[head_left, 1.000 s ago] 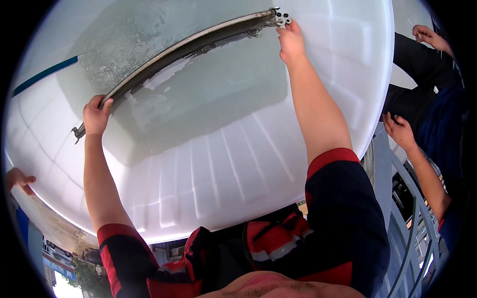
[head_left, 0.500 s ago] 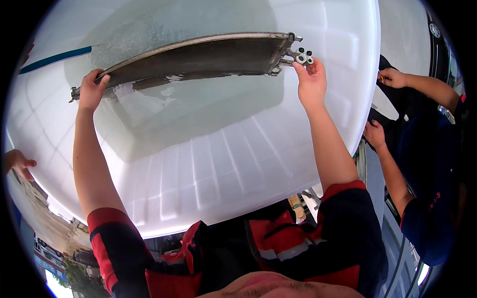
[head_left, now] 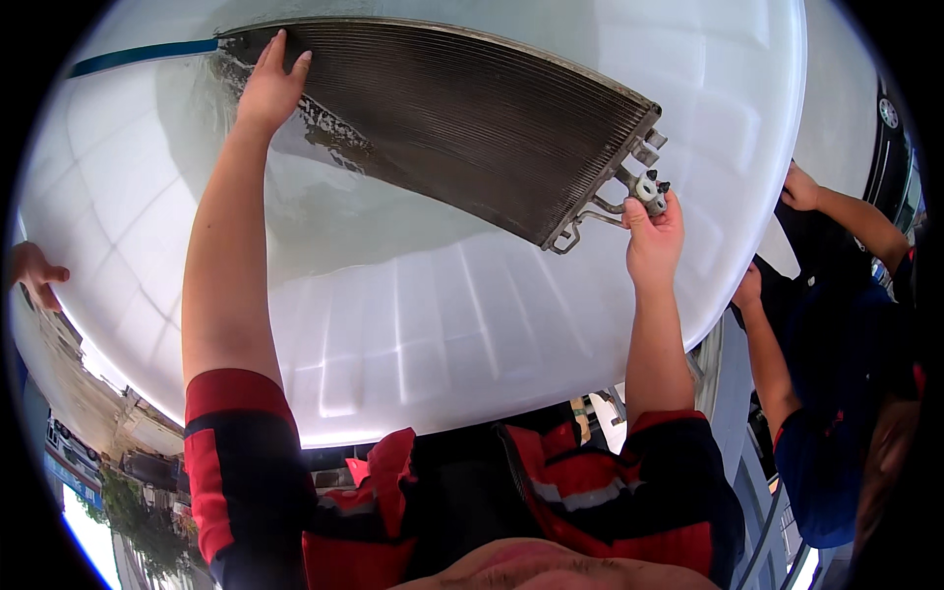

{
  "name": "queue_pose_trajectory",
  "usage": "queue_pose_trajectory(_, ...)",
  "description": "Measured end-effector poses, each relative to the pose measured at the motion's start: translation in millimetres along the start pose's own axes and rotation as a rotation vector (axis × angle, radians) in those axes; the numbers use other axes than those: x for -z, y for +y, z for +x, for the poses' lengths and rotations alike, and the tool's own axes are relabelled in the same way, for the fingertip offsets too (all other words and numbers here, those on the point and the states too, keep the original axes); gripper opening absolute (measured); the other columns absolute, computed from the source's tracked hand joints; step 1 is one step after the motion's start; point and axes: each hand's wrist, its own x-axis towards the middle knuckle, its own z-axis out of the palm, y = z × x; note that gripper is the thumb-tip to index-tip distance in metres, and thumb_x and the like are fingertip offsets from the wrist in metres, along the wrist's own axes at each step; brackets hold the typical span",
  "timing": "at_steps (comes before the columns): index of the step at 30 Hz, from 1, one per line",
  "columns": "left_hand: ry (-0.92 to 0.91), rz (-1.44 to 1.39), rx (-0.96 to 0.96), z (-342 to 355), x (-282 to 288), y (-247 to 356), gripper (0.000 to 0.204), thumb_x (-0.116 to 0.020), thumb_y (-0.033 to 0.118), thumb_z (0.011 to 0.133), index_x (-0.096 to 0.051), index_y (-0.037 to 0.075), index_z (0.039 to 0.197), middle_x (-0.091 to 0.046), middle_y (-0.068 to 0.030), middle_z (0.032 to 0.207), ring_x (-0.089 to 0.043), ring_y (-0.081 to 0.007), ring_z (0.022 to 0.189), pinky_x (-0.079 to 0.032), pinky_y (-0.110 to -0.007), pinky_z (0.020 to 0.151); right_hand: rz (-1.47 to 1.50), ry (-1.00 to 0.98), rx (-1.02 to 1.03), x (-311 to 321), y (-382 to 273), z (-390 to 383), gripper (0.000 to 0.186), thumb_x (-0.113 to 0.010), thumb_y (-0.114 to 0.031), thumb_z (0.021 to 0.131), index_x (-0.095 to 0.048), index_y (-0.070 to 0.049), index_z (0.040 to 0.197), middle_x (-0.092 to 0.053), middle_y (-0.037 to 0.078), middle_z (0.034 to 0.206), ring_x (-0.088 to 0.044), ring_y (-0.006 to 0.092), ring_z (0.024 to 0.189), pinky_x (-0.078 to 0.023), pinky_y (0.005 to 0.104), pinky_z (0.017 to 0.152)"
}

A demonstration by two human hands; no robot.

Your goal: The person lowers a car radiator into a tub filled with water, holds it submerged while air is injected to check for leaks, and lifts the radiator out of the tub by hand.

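A flat, dark finned car condenser [head_left: 462, 118] slants across the upper middle, its far left end dipping into the water [head_left: 344, 231] of a large white tub [head_left: 413, 379]. At its right end, metal pipes lead to a fitting block [head_left: 649, 190] with small black caps. My right hand [head_left: 657, 246] pinches that block between thumb and fingers. My left hand [head_left: 271, 90] lies against the fins near the far left end, fingers stretched and thumb apart. White foamy water shows along the lower edge beside this hand.
A blue pole or hose [head_left: 147, 57] runs in from the left to the condenser's end. Another person's hand [head_left: 37, 277] is near the tub's left rim. On the right, a co-worker's hands [head_left: 749, 285] are beside the tub. A dark car [head_left: 888, 128] stands beyond.
The condenser's right end has come down and nearer, so its finned face shows more. My left hand went from gripping its left end to resting open on the fins.
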Motion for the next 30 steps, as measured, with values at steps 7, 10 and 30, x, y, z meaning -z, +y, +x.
queue_pose_trajectory(7, -0.467, 0.105, 0.191, -105.7, -26.3, 27.8, 0.06, -0.05, 0.038, 0.094, -0.034, 0.011, 0.146, -0.043, -0.017, 0.144, -0.043, -0.0327, 0.131, -0.038, -0.041, 0.108, -0.017, 0.051, -0.051, -8.0, -10.4, 3.6, 0.014, -0.063, -0.008, 0.093, -0.054, -0.001, 0.102, -0.054, -0.001, 0.077, -0.046, 0.0068, 0.062, -0.038, 0.0215, 0.055)
queue_pose_trajectory(10, -0.604, 0.072, 0.196, -161.7, -40.0, 13.9, 0.057, -0.05, 0.038, 0.094, -0.04, 0.009, 0.142, -0.049, -0.0191, 0.138, -0.046, -0.0346, 0.128, -0.039, -0.041, 0.106, -0.096, 0.026, -0.047, -4.3, -14.0, 17.7, 0.015, -0.063, -0.011, 0.093, -0.055, -0.002, 0.101, -0.053, -0.002, 0.076, -0.046, 0.006, 0.061, -0.037, 0.0211, 0.055)
queue_pose_trajectory(30, -0.744, -0.008, -0.141, -359.1, 64.3, 228.1, 0.057, -0.06, 0.042, 0.089, -0.049, 0.006, 0.132, -0.053, -0.0183, 0.132, -0.049, -0.0377, 0.125, -0.042, -0.049, 0.101, 0.291, -0.131, -0.058, -10.3, 4.6, 68.0, 0.021, -0.052, -0.008, 0.097, -0.059, 0.0, 0.116, -0.056, 0.001, 0.083, -0.049, 0.0086, 0.069, -0.043, 0.0225, 0.065)
